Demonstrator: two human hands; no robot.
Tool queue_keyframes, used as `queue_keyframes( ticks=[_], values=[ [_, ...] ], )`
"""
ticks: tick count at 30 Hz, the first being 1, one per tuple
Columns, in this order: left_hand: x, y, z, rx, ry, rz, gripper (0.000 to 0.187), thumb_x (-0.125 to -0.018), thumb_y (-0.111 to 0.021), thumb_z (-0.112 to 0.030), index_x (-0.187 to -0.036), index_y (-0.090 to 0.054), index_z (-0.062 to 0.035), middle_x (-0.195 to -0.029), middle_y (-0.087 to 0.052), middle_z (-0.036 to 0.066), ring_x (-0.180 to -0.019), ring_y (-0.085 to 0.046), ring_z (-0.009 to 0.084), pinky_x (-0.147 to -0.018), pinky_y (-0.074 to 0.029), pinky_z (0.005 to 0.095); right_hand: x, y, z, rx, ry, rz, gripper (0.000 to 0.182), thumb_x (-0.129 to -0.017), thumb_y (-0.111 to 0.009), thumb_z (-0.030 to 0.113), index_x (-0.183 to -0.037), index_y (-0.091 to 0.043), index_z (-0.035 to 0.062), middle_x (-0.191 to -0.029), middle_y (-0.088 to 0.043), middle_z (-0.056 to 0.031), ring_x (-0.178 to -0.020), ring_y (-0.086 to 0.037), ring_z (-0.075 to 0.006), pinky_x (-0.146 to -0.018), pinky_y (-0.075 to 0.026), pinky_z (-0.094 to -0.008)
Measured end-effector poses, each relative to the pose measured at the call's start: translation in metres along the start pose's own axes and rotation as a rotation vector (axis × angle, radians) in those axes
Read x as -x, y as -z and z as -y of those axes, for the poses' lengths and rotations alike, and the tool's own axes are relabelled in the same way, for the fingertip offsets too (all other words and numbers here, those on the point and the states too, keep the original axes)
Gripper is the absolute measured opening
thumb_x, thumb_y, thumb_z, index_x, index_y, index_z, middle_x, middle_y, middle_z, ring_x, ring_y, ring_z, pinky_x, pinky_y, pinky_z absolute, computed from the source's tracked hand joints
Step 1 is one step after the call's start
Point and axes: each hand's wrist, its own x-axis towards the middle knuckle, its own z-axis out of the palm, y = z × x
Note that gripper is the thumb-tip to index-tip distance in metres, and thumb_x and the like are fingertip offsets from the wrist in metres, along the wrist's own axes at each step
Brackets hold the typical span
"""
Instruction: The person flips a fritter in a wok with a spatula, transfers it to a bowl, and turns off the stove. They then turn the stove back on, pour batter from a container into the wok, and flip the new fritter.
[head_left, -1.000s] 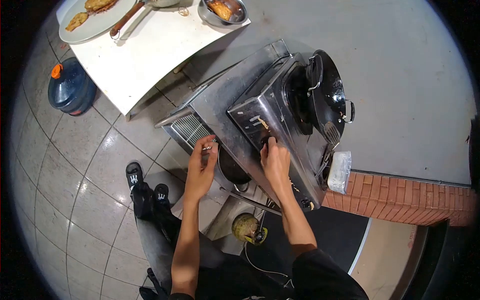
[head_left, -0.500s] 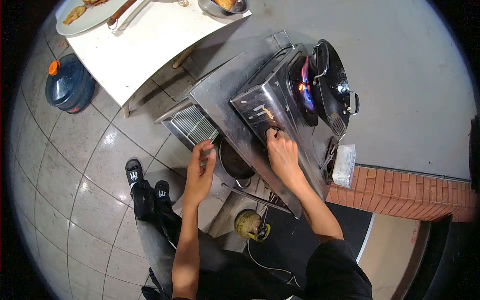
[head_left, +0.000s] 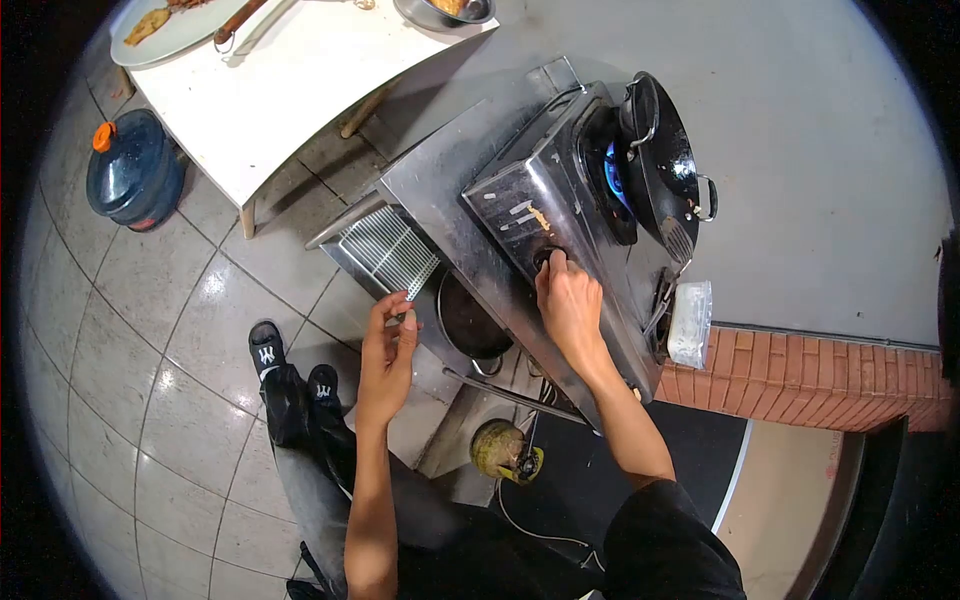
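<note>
My right hand [head_left: 572, 308] is closed around the dark control knob [head_left: 545, 256] on the front of a metal gas stove [head_left: 500, 205]. A blue flame [head_left: 615, 175] burns at the burner. Beside it, a black wok [head_left: 665, 150] is tilted, with its two loop handles showing. My left hand [head_left: 386, 350] hovers in the air with loosely bent fingers and the thumb apart, and nothing shows in it. Closest to that hand are a wire rack [head_left: 390, 250] and a deep pot [head_left: 472, 322] on the lower shelf.
A slotted spatula [head_left: 678, 240] and a white plastic tub [head_left: 690, 325] are at the stove's right end. A white table [head_left: 290, 110] bears a plate [head_left: 165, 50] and a metal bowl [head_left: 445, 15]. A blue water jug [head_left: 137, 175] and a green gas cylinder [head_left: 498, 448] stand on the floor.
The burner flame has shrunk from tall orange and blue to a smaller blue one. My right hand has turned slightly on the knob. My left hand has shifted a little left and down.
</note>
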Motion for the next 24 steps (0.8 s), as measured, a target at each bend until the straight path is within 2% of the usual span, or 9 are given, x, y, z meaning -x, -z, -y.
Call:
queue_keyframes(
  ticks=[6, 8, 19, 21, 24],
  values=[
    [0.0037, 0.0029, -0.0021, 0.007, 0.036, -0.013, 0.036, -0.099, -0.052, -0.024, -0.129, -0.045, -0.0049, -0.117, -0.054, 0.007, -0.090, -0.056, 0.0132, -0.078, -0.045, 0.0264, -0.0001, -0.0016, 0.0015, -0.113, -0.013, -0.041, 0.017, -0.088, -0.057, 0.007, -0.079, -0.046, -0.0015, -0.066, -0.057, -0.0237, -0.060, -0.057, -0.0445, -0.054, -0.043, -0.0506],
    [0.0039, 0.0047, 0.0008, -0.019, 0.027, -0.018, 0.039, -0.100, -0.050, -0.031, -0.130, -0.046, -0.0066, -0.120, -0.056, 0.011, -0.098, -0.057, 0.0195, -0.081, -0.046, 0.0310, -0.0003, -0.0010, 0.0028, -0.131, -0.021, -0.052, 0.017, -0.088, -0.057, 0.006, -0.079, -0.046, -0.0020, -0.065, -0.057, -0.0243, -0.060, -0.056, -0.0450, -0.053, -0.043, -0.0503],
    [0.0055, 0.0018, 0.0041, -0.040, 0.056, -0.022, 0.039, -0.100, -0.050, -0.032, -0.130, -0.047, -0.0078, -0.121, -0.056, 0.011, -0.098, -0.058, 0.0197, -0.081, -0.048, 0.0320, -0.0008, 0.0000, 0.0080, -0.176, -0.097, -0.088, 0.020, -0.088, -0.059, 0.005, -0.076, -0.046, -0.0032, -0.064, -0.057, -0.0262, -0.060, -0.057, -0.0453, -0.053, -0.043, -0.0488],
    [0.0055, 0.0010, 0.0049, -0.046, 0.056, -0.021, 0.039, -0.100, -0.050, -0.032, -0.130, -0.047, -0.0080, -0.121, -0.056, 0.011, -0.098, -0.058, 0.0197, -0.081, -0.048, 0.0320, -0.0001, -0.0019, 0.0061, -0.156, -0.061, -0.080, 0.016, -0.089, -0.057, 0.006, -0.079, -0.048, -0.0048, -0.065, -0.059, -0.0263, -0.057, -0.060, -0.0436, -0.050, -0.046, -0.0491],
    [0.0053, 0.0011, 0.0054, -0.063, 0.046, -0.016, 0.038, -0.100, -0.049, -0.032, -0.130, -0.047, -0.0083, -0.121, -0.056, 0.011, -0.098, -0.058, 0.0200, -0.082, -0.048, 0.0324, 0.0001, 0.0003, 0.0087, -0.168, -0.084, -0.075, 0.016, -0.088, -0.057, 0.005, -0.079, -0.049, -0.0051, -0.063, -0.058, -0.0261, -0.056, -0.060, -0.0429, -0.048, -0.046, -0.0475]
  ],
)
